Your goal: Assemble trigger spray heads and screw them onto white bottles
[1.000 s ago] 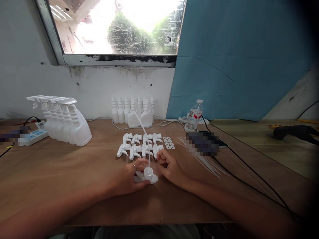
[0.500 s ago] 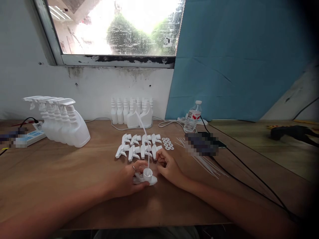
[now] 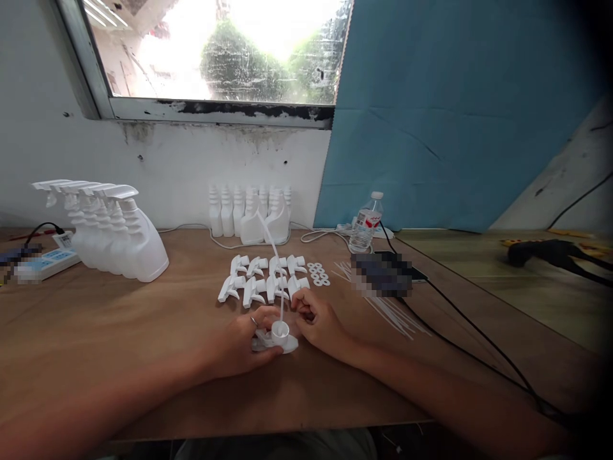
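Observation:
My left hand point(image 3: 246, 342) grips a white trigger spray head point(image 3: 288, 345) low over the table, its round collar facing up. From that collar a thin white dip tube point(image 3: 278, 265) rises, slightly bent and leaning left at its upper end. Just right of the tube is my right hand point(image 3: 320, 324), fingers curled in and closed; whatever they may hold is hidden. Beyond both hands, several more trigger spray heads point(image 3: 253, 292) lie in two rows. Small white rings point(image 3: 318, 275) lie grouped to their right, and loose white tubes point(image 3: 390, 313) are spread farther right.
White spray bottles with heads fitted point(image 3: 148, 249) stand at the left, beside a power strip point(image 3: 48, 263). Bottles without heads point(image 3: 251, 223) stand along the wall. At the right are a water bottle point(image 3: 364, 227), a blurred dark device point(image 3: 380, 275) and black cables point(image 3: 472, 319).
The whole view has shifted slightly, so everything sits a little farther left and higher. Both hands keep nearly the same pose around the spray head and tube.

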`<act>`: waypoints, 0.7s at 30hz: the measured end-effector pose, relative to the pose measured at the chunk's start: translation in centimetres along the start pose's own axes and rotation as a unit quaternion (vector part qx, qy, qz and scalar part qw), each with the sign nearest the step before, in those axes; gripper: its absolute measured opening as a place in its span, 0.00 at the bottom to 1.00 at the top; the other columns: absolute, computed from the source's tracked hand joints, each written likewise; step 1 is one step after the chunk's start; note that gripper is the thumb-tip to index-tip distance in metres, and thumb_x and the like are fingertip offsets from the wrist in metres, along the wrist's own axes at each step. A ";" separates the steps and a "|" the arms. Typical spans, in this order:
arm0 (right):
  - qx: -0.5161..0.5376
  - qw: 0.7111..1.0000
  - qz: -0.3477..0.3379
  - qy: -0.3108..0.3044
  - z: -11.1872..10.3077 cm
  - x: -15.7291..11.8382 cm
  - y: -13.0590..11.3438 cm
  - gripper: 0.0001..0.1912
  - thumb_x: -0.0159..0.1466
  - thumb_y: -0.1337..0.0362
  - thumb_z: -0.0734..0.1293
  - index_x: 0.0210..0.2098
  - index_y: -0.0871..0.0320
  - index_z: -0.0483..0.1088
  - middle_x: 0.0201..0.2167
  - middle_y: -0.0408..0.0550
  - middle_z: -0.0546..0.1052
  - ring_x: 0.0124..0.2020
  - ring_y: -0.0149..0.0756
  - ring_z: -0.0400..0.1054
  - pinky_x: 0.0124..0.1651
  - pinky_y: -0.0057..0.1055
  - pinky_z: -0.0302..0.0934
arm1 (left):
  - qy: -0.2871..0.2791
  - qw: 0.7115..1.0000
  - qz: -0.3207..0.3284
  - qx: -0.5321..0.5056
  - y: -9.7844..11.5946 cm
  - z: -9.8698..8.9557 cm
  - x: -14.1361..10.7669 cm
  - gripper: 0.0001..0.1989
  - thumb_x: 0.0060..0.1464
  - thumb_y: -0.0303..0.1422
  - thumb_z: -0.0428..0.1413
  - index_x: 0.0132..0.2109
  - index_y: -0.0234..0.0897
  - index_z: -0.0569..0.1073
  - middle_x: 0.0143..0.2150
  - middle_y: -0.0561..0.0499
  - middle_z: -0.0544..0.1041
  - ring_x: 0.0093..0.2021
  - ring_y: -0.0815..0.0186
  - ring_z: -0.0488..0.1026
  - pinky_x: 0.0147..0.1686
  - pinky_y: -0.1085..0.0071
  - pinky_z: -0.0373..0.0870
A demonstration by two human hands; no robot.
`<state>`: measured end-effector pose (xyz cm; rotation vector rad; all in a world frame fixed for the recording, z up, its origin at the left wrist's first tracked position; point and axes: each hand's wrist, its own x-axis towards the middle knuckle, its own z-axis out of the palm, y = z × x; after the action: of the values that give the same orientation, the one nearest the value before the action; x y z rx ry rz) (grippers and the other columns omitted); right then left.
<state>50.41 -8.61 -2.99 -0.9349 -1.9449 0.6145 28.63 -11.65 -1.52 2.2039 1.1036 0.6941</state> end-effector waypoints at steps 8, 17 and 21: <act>-0.003 1.000 -0.012 0.013 -0.3 0.1 -0.2 0.16 0.47 0.78 0.57 0.33 0.56 0.61 0.25 0.38 0.61 0.24 0.26 0.53 0.26 0.23 0.48 | -0.007 1.000 0.002 -0.009 -0.2 0.0 0.0 0.24 0.51 0.40 0.57 0.55 0.46 0.61 0.43 0.55 0.77 0.32 0.69 0.72 0.31 0.74 0.69; 0.001 0.999 0.026 0.021 0.0 0.1 0.7 0.13 0.52 0.77 0.57 0.33 0.56 0.62 0.23 0.37 0.60 0.23 0.27 0.55 0.27 0.24 0.50 | -0.009 1.000 0.006 -0.003 0.4 -0.3 0.0 0.23 0.51 0.38 0.57 0.53 0.45 0.61 0.42 0.56 0.78 0.34 0.69 0.73 0.33 0.74 0.69; 0.008 0.999 0.025 0.039 0.2 0.1 1.3 0.11 0.53 0.77 0.58 0.32 0.56 0.62 0.23 0.38 0.62 0.24 0.27 0.57 0.28 0.25 0.50 | -0.013 1.000 0.005 -0.007 0.5 -0.3 0.0 0.23 0.51 0.39 0.57 0.53 0.44 0.61 0.41 0.55 0.78 0.35 0.68 0.74 0.37 0.73 0.69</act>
<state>50.63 -7.78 -3.94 -0.9858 -1.8497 0.6121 28.71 -11.81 -0.97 2.2023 1.0709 0.6734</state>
